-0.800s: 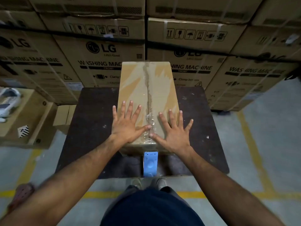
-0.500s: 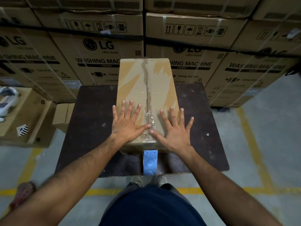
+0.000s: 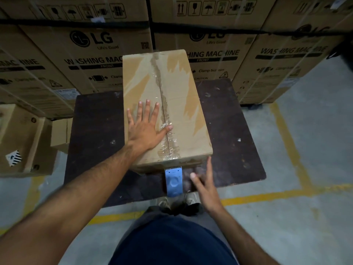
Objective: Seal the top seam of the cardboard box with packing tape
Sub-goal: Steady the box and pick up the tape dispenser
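Observation:
A long cardboard box (image 3: 177,88) lies lengthwise on a dark table (image 3: 95,134). Its top seam (image 3: 161,92) runs down the middle, with crinkled clear tape (image 3: 169,148) over the near end. My left hand (image 3: 146,127) lies flat on the box's left flap, fingers spread, thumb touching the tape. My right hand (image 3: 205,183) hovers off the box just below its near right corner, fingers apart, holding nothing. A blue tape dispenser (image 3: 173,182) hangs at the box's near face, left of my right hand.
Stacked washing-machine cartons (image 3: 91,54) form a wall behind the table. An open carton (image 3: 21,142) and a small box (image 3: 61,134) stand at the left. Grey floor with yellow lines (image 3: 282,129) lies to the right and in front.
My right hand has left the box top and dropped down past its near right corner, beside the blue dispenser. My left hand stays flat on the box. The camera moved closer.

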`<action>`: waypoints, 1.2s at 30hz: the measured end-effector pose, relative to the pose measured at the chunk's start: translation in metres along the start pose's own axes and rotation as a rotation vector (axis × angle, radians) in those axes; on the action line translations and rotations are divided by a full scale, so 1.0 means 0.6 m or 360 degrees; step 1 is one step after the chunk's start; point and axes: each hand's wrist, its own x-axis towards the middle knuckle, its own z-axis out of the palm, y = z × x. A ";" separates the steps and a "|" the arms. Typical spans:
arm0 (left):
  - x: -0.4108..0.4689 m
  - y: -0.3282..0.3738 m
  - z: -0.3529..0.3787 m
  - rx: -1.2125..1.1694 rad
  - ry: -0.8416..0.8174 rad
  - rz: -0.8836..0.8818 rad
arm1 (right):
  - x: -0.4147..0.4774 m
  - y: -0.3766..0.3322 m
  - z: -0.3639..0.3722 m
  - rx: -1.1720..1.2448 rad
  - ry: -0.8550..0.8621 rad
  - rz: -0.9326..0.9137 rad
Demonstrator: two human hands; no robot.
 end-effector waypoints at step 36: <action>-0.002 0.003 0.000 0.0113 0.0012 -0.0013 | -0.090 0.029 0.129 0.0216 0.0300 0.0001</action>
